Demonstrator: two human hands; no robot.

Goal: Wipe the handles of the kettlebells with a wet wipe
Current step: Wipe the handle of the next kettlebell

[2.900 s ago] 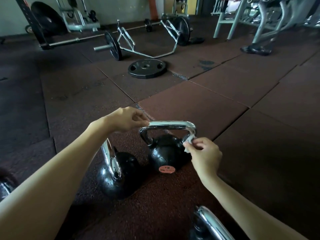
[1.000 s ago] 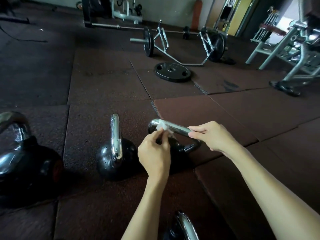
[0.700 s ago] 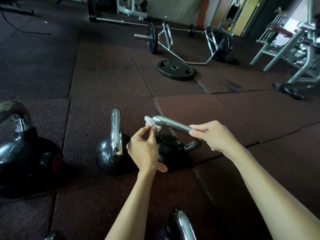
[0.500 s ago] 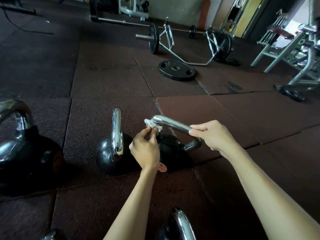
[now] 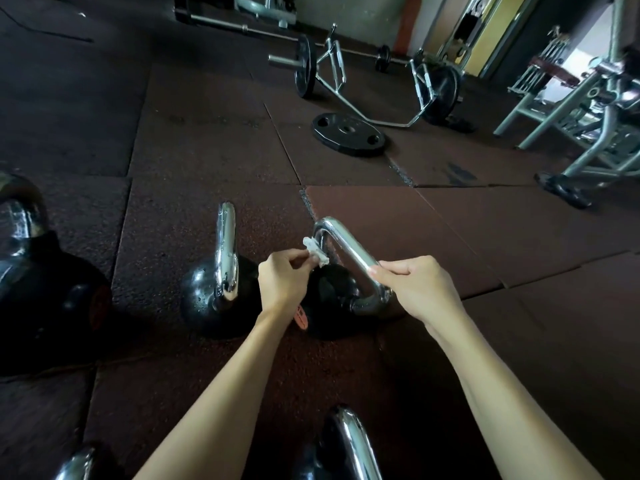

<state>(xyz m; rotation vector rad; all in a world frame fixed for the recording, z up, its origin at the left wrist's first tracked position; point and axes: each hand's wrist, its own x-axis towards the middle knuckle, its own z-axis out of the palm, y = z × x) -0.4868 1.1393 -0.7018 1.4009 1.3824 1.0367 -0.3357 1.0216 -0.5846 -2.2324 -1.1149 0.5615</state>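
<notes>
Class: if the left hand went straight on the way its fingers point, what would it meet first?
The left hand, pinching the wet wipe, points up-right. It would likely first meet the chrome handle at its left bend, which the wipe seems to touch; depth is unclear.

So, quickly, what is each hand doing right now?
Left hand: fingers pinch the wet wipe against the kettlebell handle.
Right hand: fingers grip the same handle near its right bend.

Head view, downward (near hands [image 5: 349, 289])
</notes>
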